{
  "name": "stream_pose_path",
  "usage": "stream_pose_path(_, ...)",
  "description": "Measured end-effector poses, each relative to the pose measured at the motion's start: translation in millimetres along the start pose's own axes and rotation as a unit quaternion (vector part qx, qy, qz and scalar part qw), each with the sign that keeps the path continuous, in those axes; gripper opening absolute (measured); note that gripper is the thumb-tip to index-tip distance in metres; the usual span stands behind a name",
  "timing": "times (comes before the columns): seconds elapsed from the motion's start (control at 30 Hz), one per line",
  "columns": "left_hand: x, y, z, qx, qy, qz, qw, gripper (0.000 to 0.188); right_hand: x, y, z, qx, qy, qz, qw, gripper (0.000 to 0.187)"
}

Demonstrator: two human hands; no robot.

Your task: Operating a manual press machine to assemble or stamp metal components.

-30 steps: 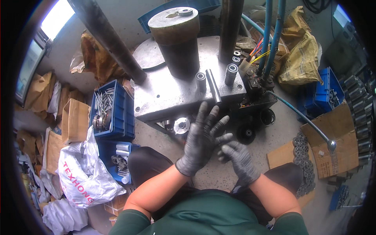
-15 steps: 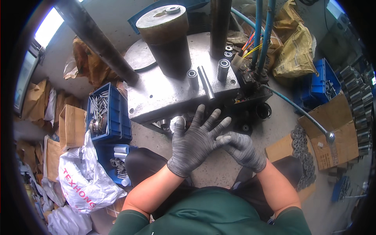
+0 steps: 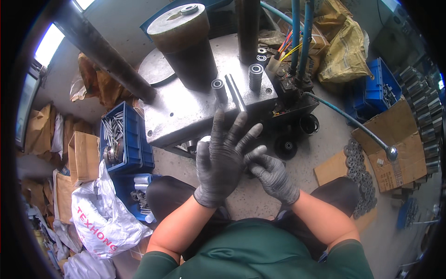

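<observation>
My left hand (image 3: 220,165), in a grey work glove darkened on the palm side, is raised with its fingers spread and nothing in it. Against its little-finger side, my right hand (image 3: 278,179), gloved in lighter grey, has curled fingers pinching the left glove. Just beyond the left fingertips, a shiny metal shaft (image 3: 235,93) lies on the steel press table (image 3: 174,109). A short stack of bearings (image 3: 217,88) stands left of the shaft, and a taller bearing stack (image 3: 255,78) rises to its right.
A thick steel cylinder (image 3: 181,37) stands on the table, between dark columns. Blue bins (image 3: 121,139) with metal pins are at left, above a white sack (image 3: 107,218). At right, a lever with a ball end (image 3: 391,152) extends over cardboard (image 3: 399,172), beside rows of metal rings (image 3: 357,176).
The left hand has turned and its fingers point more upward, nearer the shaft. My right hand has shifted slightly left, staying against it. The whole view has moved a little.
</observation>
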State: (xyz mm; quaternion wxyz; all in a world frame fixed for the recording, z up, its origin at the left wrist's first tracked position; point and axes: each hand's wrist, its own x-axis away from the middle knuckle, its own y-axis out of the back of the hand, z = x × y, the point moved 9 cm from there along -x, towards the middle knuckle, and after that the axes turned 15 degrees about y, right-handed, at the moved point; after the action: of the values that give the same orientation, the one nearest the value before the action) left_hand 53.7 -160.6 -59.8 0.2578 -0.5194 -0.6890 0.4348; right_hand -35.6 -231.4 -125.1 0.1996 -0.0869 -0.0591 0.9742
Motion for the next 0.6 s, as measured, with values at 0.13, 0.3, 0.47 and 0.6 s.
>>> stream_pose_path(0.13, 5.0, 1.6, 5.1, -0.163, -0.052, -0.039, 0.985, 0.092, 5.0, 4.5, -5.8, -0.089, -0.039, -0.046, 0.994, 0.022)
stream_pose_path(0.3, 9.6, 4.2, 21.9, -0.203, -0.058, -0.029, 0.977, 0.097, 3.6, 15.5, -8.3, -0.038, -0.059, -0.081, 0.994, 0.02)
stream_pose_path(0.47, 9.7, 9.9, 27.3, -0.243, -0.058, -0.057, 0.967, 0.106, 11.1, 13.5, -12.5, -0.011, -0.078, -0.074, 0.994, 0.02)
stream_pose_path(0.6, 3.8, 9.2, 28.1, -0.258, -0.045, -0.048, 0.964, 0.105, 6.6, 16.4, -16.1, 0.004, -0.09, -0.016, 0.996, 0.021)
